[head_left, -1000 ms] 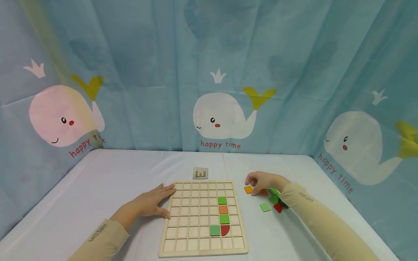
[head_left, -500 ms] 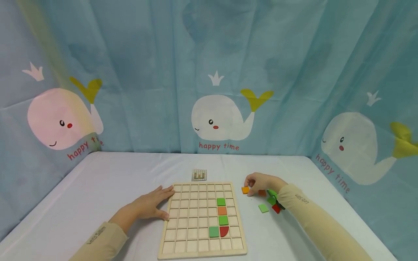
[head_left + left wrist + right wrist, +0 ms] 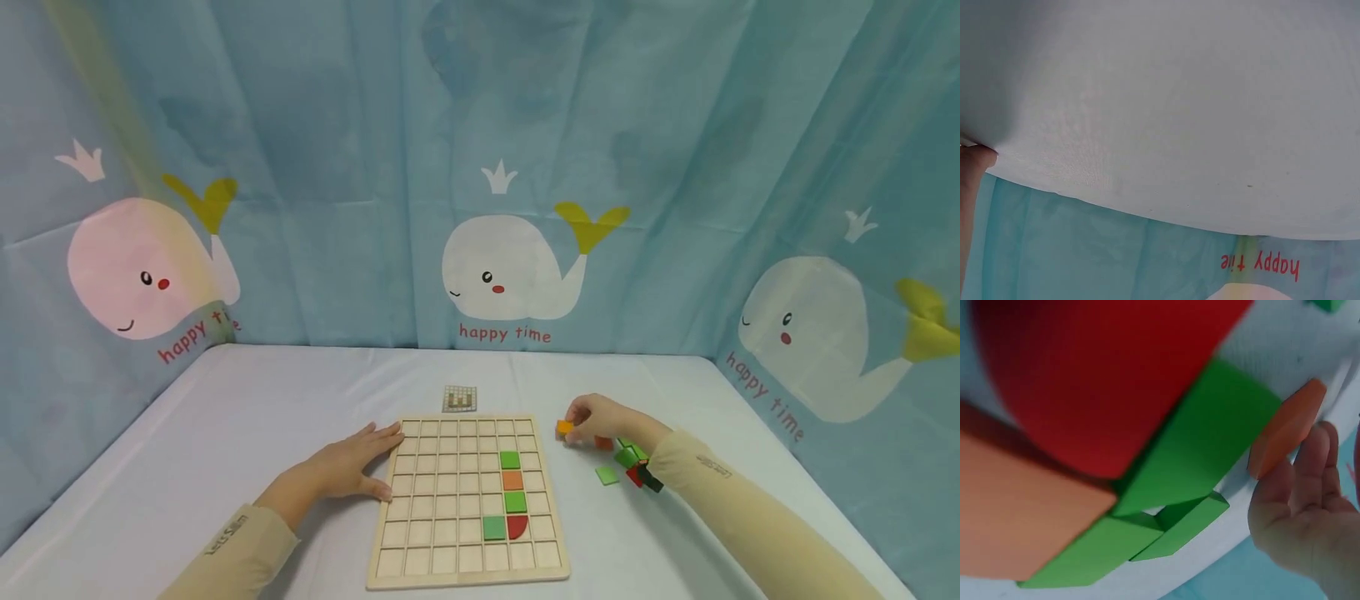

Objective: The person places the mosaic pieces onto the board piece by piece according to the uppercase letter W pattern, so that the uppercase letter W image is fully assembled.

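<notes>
My left hand (image 3: 341, 464) rests along the left edge of a wooden grid board (image 3: 438, 582), fingers straight and spread. The left wrist view catches only a bit of that hand (image 3: 974, 165) at its edge. To the right of the board, my right hand (image 3: 602, 419) pinches a small orange square tile (image 3: 565, 427) between thumb and fingers, and the tile looks tilted up. Close up in the right wrist view, an orange tile (image 3: 1288, 431) touches the thumb and fingertips. Set in the board are two bright green tiles (image 3: 515, 502), an orange tile (image 3: 512, 480), a darker green tile (image 3: 494, 527) and a red quarter-round piece (image 3: 517, 527).
Beside the right hand lie another orange tile (image 3: 603, 443), a light green tile (image 3: 607, 475) and a loose heap of green tiles (image 3: 630, 454) with red and dark pieces, partly behind the wrist. A small pattern card (image 3: 460, 399) lies beyond the board on the white tablecloth (image 3: 300, 383).
The orange tile lay flat by my right hand; now it is pinched and tipped up. My left hand stays on the board's edge.
</notes>
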The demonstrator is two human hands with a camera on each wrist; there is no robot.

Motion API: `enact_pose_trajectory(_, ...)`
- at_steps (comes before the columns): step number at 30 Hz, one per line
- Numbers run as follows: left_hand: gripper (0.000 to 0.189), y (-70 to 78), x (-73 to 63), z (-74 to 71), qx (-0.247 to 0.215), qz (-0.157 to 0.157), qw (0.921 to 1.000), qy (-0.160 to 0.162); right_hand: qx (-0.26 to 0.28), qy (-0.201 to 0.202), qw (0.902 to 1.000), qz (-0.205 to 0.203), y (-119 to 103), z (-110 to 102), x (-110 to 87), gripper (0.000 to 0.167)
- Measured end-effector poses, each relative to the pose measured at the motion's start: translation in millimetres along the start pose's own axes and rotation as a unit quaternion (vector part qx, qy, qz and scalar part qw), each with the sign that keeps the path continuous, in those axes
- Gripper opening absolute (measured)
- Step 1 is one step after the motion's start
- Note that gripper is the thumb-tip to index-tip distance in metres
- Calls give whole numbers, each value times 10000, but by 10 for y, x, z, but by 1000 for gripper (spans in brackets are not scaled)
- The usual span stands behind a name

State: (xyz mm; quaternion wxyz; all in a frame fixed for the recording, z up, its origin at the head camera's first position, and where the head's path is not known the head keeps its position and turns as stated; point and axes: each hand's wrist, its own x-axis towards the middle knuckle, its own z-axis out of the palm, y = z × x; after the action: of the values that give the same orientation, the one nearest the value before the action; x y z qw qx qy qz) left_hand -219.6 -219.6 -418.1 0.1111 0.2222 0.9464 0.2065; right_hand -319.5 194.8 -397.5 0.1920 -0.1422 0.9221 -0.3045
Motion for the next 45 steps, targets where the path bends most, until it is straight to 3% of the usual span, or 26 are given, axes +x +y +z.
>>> enact_pose_trajectory(10,96,-15,2,-11,61,28,10000,20,324,651,9973,-75,-118,45,-171,22)
enact_pose_trajectory(18,94,7,8,7,134,-24,9999,17,1074,972,9891,-244,-322,159,-332,20)
enact_pose_trajectory(24,93,13,0,-3,171,-7,9998,27,1496,785,9841,-550,-466,331,-411,22)
enact_pose_trajectory(31,93,28,0,-7,120,65,9999,16,1488,844,9829,-681,-594,455,-496,22)
enact_pose_trajectory(45,93,40,-10,-19,94,-8,9999,-35,1626,338,9804,-1063,-782,670,-499,24)
